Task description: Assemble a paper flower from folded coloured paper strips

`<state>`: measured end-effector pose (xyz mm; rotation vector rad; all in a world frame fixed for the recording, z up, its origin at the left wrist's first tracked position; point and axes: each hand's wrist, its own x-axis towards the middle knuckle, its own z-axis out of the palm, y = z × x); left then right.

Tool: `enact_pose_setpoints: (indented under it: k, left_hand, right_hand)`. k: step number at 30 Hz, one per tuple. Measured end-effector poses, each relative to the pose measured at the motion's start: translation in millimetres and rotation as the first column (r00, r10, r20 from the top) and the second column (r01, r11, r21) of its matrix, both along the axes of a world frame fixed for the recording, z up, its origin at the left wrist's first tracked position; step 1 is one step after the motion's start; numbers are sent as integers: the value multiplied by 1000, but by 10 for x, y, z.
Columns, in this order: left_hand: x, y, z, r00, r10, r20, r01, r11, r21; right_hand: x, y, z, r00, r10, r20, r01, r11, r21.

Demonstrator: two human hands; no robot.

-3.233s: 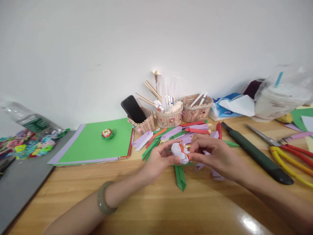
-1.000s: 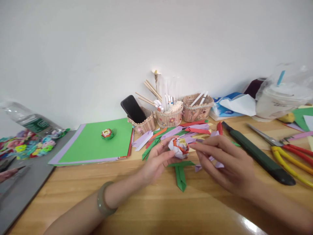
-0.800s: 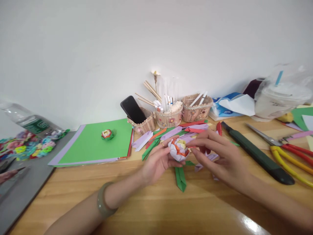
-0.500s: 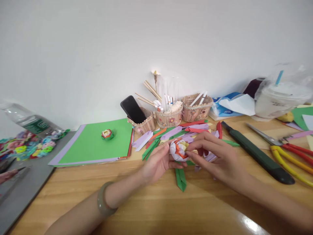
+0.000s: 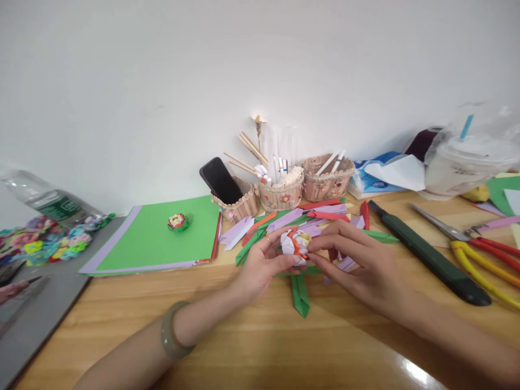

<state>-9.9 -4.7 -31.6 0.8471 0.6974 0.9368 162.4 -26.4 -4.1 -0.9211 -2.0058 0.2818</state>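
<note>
A small folded paper flower point(image 5: 293, 245) in white-lilac, orange and yellow is held above the table in front of me. My left hand point(image 5: 264, 265) grips it from the left, thumb on the near side and fingers behind. The thumb and fingertips of my right hand point(image 5: 357, 260) pinch its right side; the exact spot they press is partly hidden. Beneath and behind both hands lies a pile of folded paper strips point(image 5: 284, 219) in lilac, green, red and orange. One green strip point(image 5: 300, 297) pokes out toward me below the flower.
A finished paper flower point(image 5: 177, 222) rests on green paper sheets point(image 5: 142, 233) at left. Decorated baskets point(image 5: 280, 196) stand along the wall, one with a phone point(image 5: 221, 180). To the right are a dark green cutter point(image 5: 430, 254), scissors point(image 5: 467, 246) and a bagged cup point(image 5: 459, 162). Another person's hand point(image 5: 12, 291) shows far left.
My left thumb has shifted to the near underside of the flower, and the flower has turned slightly in my hands. My right hand stays pinched at its right side.
</note>
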Motion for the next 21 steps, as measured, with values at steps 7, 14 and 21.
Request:
enact_pose_setpoints:
  k: [7,14,21]
  left_hand:
    - [-28,8,-25,998,-29,-55,33,997,69]
    - [-28,22,-74,998,6,-58,1,992,129]
    - [-29,33,-115,999,7,-40,0,985,172]
  right_hand:
    - [-7,7,42,999,31,-28,-34,996,-81]
    - [-11,28,56,1000,1,-21,-6,977,-212]
    - [-7,-12,59,999,36,-20,-39,985,-169]
